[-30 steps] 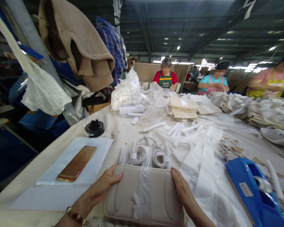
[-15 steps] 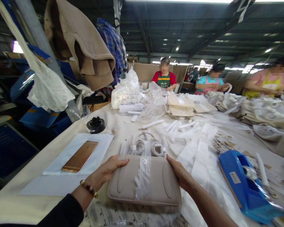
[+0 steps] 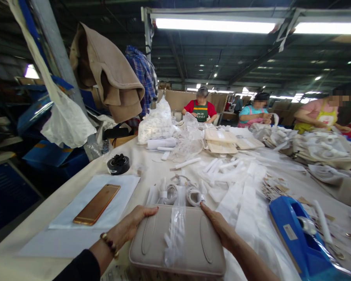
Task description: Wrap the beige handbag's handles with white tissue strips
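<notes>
Left hand (image 3: 135, 222) and right hand (image 3: 218, 224) clamp their grip on opposite sides of a beige bag (image 3: 194, 242) at the near side of a pale surface (image 3: 6, 269), coiled straps (image 3: 163, 196) just beyond, a phone (image 3: 97, 205) to the left, a blue tape dispenser (image 3: 291, 226) to the right, an aproned co-worker (image 3: 201, 111) opposite.
</notes>
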The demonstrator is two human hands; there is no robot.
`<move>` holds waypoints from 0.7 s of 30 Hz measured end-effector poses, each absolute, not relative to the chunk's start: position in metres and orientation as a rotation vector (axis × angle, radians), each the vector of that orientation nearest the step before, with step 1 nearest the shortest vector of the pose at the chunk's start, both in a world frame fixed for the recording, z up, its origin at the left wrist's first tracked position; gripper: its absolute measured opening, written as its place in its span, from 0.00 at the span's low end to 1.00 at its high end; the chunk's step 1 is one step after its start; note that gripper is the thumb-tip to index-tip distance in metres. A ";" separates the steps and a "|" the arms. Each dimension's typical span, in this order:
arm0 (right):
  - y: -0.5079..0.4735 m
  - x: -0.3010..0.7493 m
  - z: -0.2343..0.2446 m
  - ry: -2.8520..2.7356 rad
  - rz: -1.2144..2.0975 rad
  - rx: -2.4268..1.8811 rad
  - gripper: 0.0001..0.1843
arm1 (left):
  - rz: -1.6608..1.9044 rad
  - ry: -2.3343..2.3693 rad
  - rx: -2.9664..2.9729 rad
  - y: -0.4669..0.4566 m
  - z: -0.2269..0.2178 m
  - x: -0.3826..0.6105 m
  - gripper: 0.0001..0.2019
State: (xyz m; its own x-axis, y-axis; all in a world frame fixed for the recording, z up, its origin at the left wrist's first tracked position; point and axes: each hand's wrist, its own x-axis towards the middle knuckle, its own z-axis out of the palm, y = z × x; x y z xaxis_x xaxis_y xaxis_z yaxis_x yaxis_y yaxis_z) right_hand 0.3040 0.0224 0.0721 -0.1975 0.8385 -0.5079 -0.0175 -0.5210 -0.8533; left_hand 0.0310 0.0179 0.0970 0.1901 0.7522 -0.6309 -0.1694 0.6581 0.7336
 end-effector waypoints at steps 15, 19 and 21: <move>-0.014 0.293 0.067 -1.312 0.975 -1.765 0.30 | 0.935 1.293 0.744 -0.017 0.080 0.026 0.20; -0.012 0.293 0.063 -1.274 1.044 -1.802 0.33 | 0.821 1.265 0.679 -0.013 0.077 0.023 0.27; -0.009 0.296 0.063 -1.297 1.056 -1.808 0.34 | 0.820 1.303 0.631 -0.011 0.079 0.022 0.32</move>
